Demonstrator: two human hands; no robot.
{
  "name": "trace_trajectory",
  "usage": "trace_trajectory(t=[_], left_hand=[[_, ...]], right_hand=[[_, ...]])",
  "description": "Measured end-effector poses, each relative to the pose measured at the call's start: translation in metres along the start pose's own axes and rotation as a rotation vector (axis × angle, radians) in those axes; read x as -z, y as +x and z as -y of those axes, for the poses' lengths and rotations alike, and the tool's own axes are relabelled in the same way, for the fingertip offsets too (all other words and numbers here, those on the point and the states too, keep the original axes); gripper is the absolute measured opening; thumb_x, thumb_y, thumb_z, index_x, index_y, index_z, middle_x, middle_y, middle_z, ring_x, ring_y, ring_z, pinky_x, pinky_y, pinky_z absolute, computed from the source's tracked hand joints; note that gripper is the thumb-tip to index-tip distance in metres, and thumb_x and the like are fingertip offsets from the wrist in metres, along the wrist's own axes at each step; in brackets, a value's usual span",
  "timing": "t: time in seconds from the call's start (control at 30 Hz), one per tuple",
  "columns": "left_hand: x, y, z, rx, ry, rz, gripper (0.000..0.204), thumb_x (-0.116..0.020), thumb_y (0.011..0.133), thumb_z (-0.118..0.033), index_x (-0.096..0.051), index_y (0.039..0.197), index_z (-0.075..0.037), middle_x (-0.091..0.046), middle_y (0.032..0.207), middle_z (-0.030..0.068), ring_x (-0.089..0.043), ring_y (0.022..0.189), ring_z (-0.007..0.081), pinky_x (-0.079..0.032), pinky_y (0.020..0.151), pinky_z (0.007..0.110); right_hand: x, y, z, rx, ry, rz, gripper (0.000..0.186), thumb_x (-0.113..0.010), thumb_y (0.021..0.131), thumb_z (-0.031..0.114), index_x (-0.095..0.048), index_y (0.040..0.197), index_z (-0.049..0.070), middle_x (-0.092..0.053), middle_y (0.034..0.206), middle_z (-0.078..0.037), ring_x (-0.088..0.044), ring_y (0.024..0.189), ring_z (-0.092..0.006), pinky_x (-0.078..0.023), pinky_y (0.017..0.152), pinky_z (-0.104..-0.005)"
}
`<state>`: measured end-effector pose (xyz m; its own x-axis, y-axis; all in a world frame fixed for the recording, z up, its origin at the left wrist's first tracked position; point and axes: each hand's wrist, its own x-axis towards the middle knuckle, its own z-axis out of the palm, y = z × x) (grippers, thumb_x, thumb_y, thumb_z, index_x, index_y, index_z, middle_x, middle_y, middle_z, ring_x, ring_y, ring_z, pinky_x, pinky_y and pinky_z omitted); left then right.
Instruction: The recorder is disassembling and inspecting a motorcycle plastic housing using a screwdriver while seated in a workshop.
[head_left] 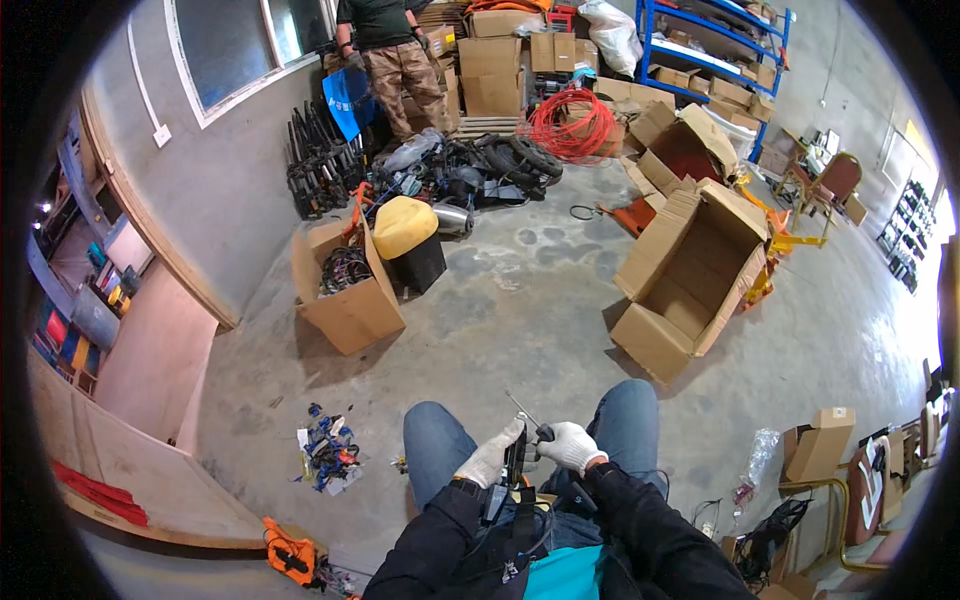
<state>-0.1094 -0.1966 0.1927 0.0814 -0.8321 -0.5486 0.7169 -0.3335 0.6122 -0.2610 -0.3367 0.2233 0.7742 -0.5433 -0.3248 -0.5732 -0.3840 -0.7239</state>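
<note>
Both my hands wear white knit gloves and are between my knees. My left hand [488, 455] is closed on a dark elongated part [516, 458], which stands roughly upright; its lower end disappears among dark straps and cables over my lap. My right hand [568, 447], just right of it, is closed on the dark handle [545, 432] of a thin metal-shafted tool [525, 411], like a screwdriver, whose shaft points up and left, away from me. On the floor left of my knees lies a pile of small blue and black parts [330, 450].
An open box of cables [340, 315] and a yellow-topped black container [415, 258] stand ahead-left; empty cartons [690, 280], ahead-right. Farther off, a person [395, 65] stands behind dark parts [470, 170] and red coils [565, 125]. Chair [862, 490] and small carton [815, 450] sit at right.
</note>
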Motion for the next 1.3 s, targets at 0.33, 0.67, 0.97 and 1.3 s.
trace_trajectory(t=[0.33, 0.67, 0.97, 1.3], left_hand=[[-0.007, 0.0, -0.009, -0.05, 0.006, -0.225, 0.061, -0.063, 0.093, -0.066, -0.063, 0.11, -0.007, -0.071, 0.103, 0.0155, -0.072, 0.089, 0.0275, -0.061, 0.082, 0.044], [0.003, -0.001, -0.001, -0.123, -0.126, -0.306, 0.057, -0.064, 0.096, -0.058, -0.06, 0.108, -0.002, -0.069, 0.099, 0.0186, -0.071, 0.089, 0.0324, -0.062, 0.08, 0.048], [-0.026, -0.026, -0.026, -0.143, -0.017, -0.339, 0.075, -0.064, 0.09, -0.07, -0.059, 0.124, -0.003, -0.068, 0.103, 0.0155, -0.068, 0.087, 0.0264, -0.059, 0.076, 0.039], [0.0, 0.003, -0.014, -0.161, -0.189, -0.442, 0.067, -0.072, 0.088, -0.062, -0.06, 0.116, -0.002, -0.068, 0.102, 0.0173, -0.07, 0.085, 0.0273, -0.062, 0.076, 0.042]], right_hand=[[0.002, 0.005, 0.0, -0.007, -0.054, -0.04, 0.035, -0.062, 0.08, 0.032, -0.07, 0.095, 0.002, -0.069, 0.089, -0.027, -0.067, 0.089, -0.0453, -0.052, 0.08, -0.0499], [-0.008, 0.004, -0.01, 0.0, -0.012, -0.049, 0.034, -0.064, 0.079, 0.032, -0.069, 0.095, 0.003, -0.07, 0.083, -0.022, -0.068, 0.082, -0.0406, -0.053, 0.075, -0.0458], [-0.006, 0.009, -0.015, 0.094, -0.011, -0.179, 0.033, -0.066, 0.079, 0.032, -0.071, 0.096, 0.005, -0.07, 0.088, -0.024, -0.068, 0.085, -0.0418, -0.054, 0.077, -0.047], [0.006, 0.008, 0.006, -0.168, 0.183, -0.076, 0.032, -0.065, 0.08, 0.029, -0.068, 0.088, -0.002, -0.065, 0.069, -0.016, -0.066, 0.062, -0.0258, -0.053, 0.064, -0.0388]])
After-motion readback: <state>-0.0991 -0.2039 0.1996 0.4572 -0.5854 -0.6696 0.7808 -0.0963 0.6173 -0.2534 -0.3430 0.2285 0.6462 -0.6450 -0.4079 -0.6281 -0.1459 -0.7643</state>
